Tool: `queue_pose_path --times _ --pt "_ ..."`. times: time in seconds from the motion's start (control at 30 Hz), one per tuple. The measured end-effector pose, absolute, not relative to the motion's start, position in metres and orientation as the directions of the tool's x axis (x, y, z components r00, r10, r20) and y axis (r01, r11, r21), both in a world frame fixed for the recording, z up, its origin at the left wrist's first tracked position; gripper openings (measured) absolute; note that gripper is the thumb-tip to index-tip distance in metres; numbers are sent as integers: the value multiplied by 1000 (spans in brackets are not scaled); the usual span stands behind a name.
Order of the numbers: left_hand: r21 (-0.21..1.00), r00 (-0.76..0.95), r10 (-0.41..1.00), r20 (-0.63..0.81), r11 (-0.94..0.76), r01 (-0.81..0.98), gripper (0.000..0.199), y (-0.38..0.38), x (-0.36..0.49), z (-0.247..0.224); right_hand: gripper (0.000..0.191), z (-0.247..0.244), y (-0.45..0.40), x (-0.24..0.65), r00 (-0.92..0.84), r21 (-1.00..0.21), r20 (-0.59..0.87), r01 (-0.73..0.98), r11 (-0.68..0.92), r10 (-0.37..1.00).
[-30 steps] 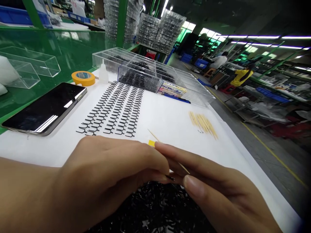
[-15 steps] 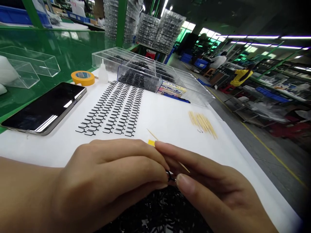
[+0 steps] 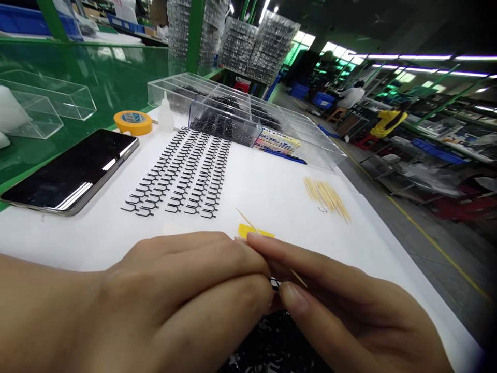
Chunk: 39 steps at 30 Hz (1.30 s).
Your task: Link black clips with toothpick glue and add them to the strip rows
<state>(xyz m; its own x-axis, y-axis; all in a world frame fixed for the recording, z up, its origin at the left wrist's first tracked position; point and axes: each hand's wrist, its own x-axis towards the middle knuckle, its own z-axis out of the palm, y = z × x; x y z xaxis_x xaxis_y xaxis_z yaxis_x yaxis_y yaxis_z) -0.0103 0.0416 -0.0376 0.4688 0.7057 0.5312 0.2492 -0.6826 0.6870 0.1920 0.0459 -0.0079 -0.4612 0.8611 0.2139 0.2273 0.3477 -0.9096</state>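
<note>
My left hand (image 3: 194,295) and my right hand (image 3: 349,300) meet at the bottom middle, fingertips close together. Between them they pinch a small black part (image 3: 275,283), mostly hidden by the fingers. A toothpick (image 3: 247,219) also runs through my right hand, its two tips showing. Beneath the hands is a heap of black parts (image 3: 272,342). Just beyond the fingertips lies a piece of yellow tape (image 3: 256,230). Several rows of black forked parts (image 3: 190,171) are laid out on the white surface (image 3: 264,186) ahead.
A phone (image 3: 73,168), an orange tape roll (image 3: 133,123) and a white bottle (image 3: 165,115) sit at left. Clear divided trays (image 3: 229,111) stand behind, with small boxes (image 3: 277,141). A pile of toothpicks (image 3: 328,197) lies at right. Two people work in the background.
Both hands have shifted slightly lower, and the fingers of my left hand have curled a little. More of the yellow tape shows. The view has moved slightly.
</note>
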Motion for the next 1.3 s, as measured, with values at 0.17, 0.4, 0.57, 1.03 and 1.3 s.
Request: queue_pose_path --times 0.17,0.4,0.57,1.03,1.3 --pt "691 469 730 497 -660 295 26 42 -12 -43 47 -9 45 194 -466 -899 193 268 345 864" --pt "435 493 602 628 -797 420 11 47 -6 -12 33 -5 65 204 -281 -875 247 346 338 927" --pt "567 436 708 556 -707 424 12 55 -5 -25 19 -10 85 209 -258 -845 302 373 383 918" --pt "792 475 822 314 -503 346 11 69 -4 -36 25 -23 99 209 -332 -825 225 436 361 916" --pt "819 474 836 276 -463 339 14 70 -1 -35 24 -23 100 209 -334 -819 209 453 351 919"
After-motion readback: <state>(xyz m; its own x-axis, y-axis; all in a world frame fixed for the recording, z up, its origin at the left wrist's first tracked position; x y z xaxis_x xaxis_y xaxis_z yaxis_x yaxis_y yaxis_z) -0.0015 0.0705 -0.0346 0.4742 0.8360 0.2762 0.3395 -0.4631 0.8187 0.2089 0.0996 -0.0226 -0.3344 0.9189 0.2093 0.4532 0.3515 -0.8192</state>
